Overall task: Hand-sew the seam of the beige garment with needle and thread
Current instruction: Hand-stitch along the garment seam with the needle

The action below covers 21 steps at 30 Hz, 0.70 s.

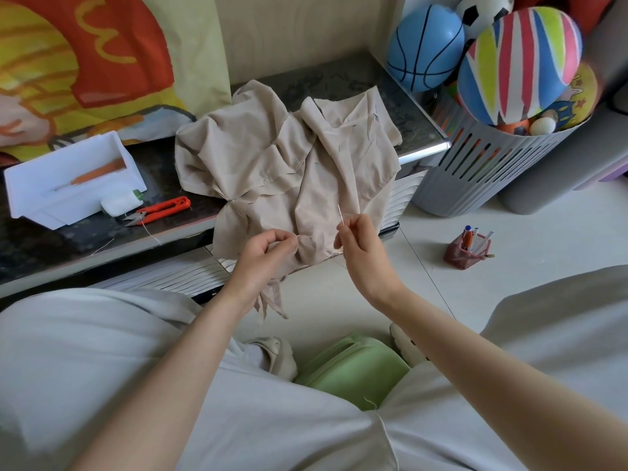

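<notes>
At far left we find a white rectangular plastic tray on the dark-topped low table. It holds one orange-handled tool (its tip is too blurred to name). Just beside the tray lie a white thread spool and orange-handled thread snips. The crumpled beige cloth garment is spread on the table, its near edge hanging over the front. There the left hand pinches a gathered fold, and the right hand grips a thin steel needle, which stands up from the fingers. Further right, a grey slotted plastic basket is piled with balls, a blue basketball and a striped ball on top. A small reddish mesh pen holder holds pens.
</notes>
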### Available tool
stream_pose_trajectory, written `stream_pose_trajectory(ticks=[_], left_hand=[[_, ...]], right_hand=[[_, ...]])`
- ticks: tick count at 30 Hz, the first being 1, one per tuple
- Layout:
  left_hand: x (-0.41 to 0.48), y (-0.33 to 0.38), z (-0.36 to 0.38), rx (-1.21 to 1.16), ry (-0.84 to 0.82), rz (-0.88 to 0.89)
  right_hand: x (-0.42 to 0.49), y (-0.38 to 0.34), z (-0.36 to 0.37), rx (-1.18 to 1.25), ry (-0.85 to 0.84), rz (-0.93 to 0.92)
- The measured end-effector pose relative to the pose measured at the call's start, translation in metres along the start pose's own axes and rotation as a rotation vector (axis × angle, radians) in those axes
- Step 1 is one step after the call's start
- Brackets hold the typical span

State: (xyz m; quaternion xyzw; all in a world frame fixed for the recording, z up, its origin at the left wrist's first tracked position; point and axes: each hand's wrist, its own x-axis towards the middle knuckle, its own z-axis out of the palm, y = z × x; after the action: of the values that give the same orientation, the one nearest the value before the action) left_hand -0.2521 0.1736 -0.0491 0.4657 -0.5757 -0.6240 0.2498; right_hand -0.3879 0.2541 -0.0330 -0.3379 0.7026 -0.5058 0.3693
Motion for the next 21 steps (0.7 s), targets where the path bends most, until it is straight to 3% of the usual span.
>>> stream_pose_trajectory(ticks=[3, 8, 21], left_hand=[[0.001, 0.0, 0.0, 0.007, 0.002, 0.006], [0.002, -0.001, 0.002, 0.002, 0.006, 0.004], [0.005, -0.006, 0.0, -0.018, 0.009, 0.017]], right_hand=[[-0.005, 0.012, -0.006, -0.221, -0.058, 0.085], [-0.012, 0.026, -0.01, -0.38, -0.222, 0.148], [-0.016, 0.066, -0.017, -0.655, -0.308, 0.234]])
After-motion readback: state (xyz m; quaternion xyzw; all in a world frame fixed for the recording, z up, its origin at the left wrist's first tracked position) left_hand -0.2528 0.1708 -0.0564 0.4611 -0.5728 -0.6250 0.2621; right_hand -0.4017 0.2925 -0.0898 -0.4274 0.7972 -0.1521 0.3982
